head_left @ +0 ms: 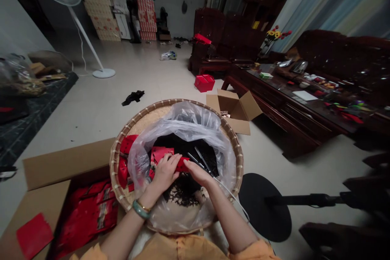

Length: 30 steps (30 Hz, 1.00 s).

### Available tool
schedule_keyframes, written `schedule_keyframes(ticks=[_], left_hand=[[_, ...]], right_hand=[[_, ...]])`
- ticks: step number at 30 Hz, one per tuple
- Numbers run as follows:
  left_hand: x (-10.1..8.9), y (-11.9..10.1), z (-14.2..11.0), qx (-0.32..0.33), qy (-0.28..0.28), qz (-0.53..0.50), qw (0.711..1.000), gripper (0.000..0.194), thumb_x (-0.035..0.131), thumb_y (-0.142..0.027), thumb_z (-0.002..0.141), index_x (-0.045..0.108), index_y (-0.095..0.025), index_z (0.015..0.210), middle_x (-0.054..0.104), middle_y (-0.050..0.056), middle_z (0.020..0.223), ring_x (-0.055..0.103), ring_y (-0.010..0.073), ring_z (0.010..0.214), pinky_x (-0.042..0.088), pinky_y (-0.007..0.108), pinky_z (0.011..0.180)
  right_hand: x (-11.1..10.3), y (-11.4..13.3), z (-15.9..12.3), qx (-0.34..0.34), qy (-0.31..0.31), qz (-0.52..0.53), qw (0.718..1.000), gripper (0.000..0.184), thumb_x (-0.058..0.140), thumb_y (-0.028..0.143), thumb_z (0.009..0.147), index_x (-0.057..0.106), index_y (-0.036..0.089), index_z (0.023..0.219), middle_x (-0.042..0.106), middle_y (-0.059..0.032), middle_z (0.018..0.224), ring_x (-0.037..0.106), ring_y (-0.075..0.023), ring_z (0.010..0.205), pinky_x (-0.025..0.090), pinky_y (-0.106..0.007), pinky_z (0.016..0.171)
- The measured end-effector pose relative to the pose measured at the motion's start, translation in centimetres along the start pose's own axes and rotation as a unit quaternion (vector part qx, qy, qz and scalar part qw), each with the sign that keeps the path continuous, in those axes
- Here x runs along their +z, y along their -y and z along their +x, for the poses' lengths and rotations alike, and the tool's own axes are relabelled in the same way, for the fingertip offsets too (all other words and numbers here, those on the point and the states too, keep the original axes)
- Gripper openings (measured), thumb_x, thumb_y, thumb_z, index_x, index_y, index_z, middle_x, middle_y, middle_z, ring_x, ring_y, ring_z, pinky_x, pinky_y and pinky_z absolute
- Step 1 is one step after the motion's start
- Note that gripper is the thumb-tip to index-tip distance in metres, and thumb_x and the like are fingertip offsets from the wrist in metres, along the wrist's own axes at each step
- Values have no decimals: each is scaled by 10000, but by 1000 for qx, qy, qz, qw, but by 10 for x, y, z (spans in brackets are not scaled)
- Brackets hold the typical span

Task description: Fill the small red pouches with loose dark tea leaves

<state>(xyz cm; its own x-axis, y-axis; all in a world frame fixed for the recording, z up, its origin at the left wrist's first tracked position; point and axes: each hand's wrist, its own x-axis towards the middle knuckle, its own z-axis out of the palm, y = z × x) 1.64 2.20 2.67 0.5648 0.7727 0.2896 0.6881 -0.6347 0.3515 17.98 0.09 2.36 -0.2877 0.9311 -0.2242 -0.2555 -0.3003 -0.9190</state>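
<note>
My left hand (164, 172) and my right hand (198, 172) meet over a clear plastic bag (183, 124) full of dark loose tea leaves (183, 189). Both hands are closed on a small red packet (182, 165) held between them above the leaves. The bag rests in a round woven bamboo tray (122, 140) on my lap. More red packets (126, 144) lie on the tray at the bag's left. A green bangle (139, 209) circles my left wrist. Thin metal rods, perhaps tongs (199, 158), stick out of the leaves by my right hand.
An open cardboard box (61, 164) of red packets (88, 211) sits at my left. A smaller open box (234, 109) lies on the floor beyond the tray. A dark wooden coffee table (289, 105) and sofas stand right; a standing fan (103, 73) stands far left. A black round stand base (262, 205) is near right.
</note>
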Motion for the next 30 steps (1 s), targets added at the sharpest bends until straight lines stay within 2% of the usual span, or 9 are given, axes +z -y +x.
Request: schedule_keyframes(ticks=[4, 6, 9, 11, 13, 15, 18, 22, 30], left_hand=[[1, 11, 1, -56, -38, -24, 997, 592, 634, -149, 661, 493, -198, 1234, 609, 89, 1154, 505, 274, 1053, 453, 415, 881], [-2, 17, 3, -90, -71, -36, 993, 550, 636, -186, 668, 512, -197, 1204, 618, 88, 1120, 519, 273, 1040, 460, 417, 879], [-5, 25, 5, -112, -117, -63, 985, 518, 648, -234, 670, 527, -183, 1171, 620, 92, 1089, 538, 264, 1016, 458, 415, 895], [-5, 29, 6, -120, -132, -74, 981, 522, 659, -263, 666, 531, -167, 1163, 623, 98, 1072, 550, 260, 997, 461, 409, 893], [-4, 31, 6, -131, -137, -78, 979, 530, 666, -284, 664, 532, -161, 1162, 625, 100, 1061, 559, 258, 983, 469, 403, 879], [-3, 33, 5, -138, -139, -81, 977, 533, 668, -301, 667, 531, -164, 1164, 627, 99, 1057, 567, 255, 972, 477, 399, 865], [-1, 33, 4, -148, -135, -85, 976, 541, 670, -328, 670, 532, -159, 1165, 630, 103, 1046, 578, 255, 957, 490, 397, 838], [-1, 32, 4, -159, -131, -90, 974, 547, 668, -333, 670, 532, -156, 1169, 635, 106, 1036, 592, 256, 943, 506, 389, 802], [2, 29, 8, -141, -136, -100, 976, 526, 659, -303, 660, 539, -171, 1155, 643, 99, 1053, 595, 258, 975, 507, 374, 799]], right_hand=[[-17, -2, 0, -26, -105, 15, 994, 516, 414, 590, 828, 655, 150, 951, 689, -96, 893, 637, -205, 856, 467, -358, 794], [-30, -6, -1, -25, -183, -92, 979, 498, 357, 541, 852, 666, 150, 869, 693, -102, 837, 648, -217, 821, 487, -373, 765], [-43, -16, -3, -12, -220, -243, 945, 348, 467, 438, 803, 687, 173, 751, 698, -96, 817, 640, -253, 844, 463, -432, 835], [-47, -24, -5, -31, -226, -283, 932, 268, 520, 367, 774, 702, 183, 843, 689, -106, 967, 601, -272, 989, 394, -442, 948], [-48, -32, -6, -67, -227, -365, 900, 366, 494, 336, 798, 643, 171, 1088, 590, -126, 1214, 502, -266, 1168, 323, -422, 1028], [-49, -39, -7, -93, -215, -481, 845, 550, 494, 367, 810, 462, 146, 1313, 397, -146, 1407, 341, -273, 1308, 271, -434, 1063], [-49, -51, -6, -79, -199, -624, 752, 882, 591, 534, 726, 236, 140, 1431, 151, -172, 1506, 126, -333, 1380, 215, -511, 1061], [-46, -61, 4, -81, -175, -722, 664, 1072, 603, 686, 628, 178, 138, 1445, 60, -207, 1510, 56, -376, 1379, 156, -539, 1057], [-31, -41, 37, -180, -101, -759, 618, 743, 521, 603, 767, 333, 242, 1389, 152, -146, 1512, 154, -363, 1351, 137, -565, 1030]])
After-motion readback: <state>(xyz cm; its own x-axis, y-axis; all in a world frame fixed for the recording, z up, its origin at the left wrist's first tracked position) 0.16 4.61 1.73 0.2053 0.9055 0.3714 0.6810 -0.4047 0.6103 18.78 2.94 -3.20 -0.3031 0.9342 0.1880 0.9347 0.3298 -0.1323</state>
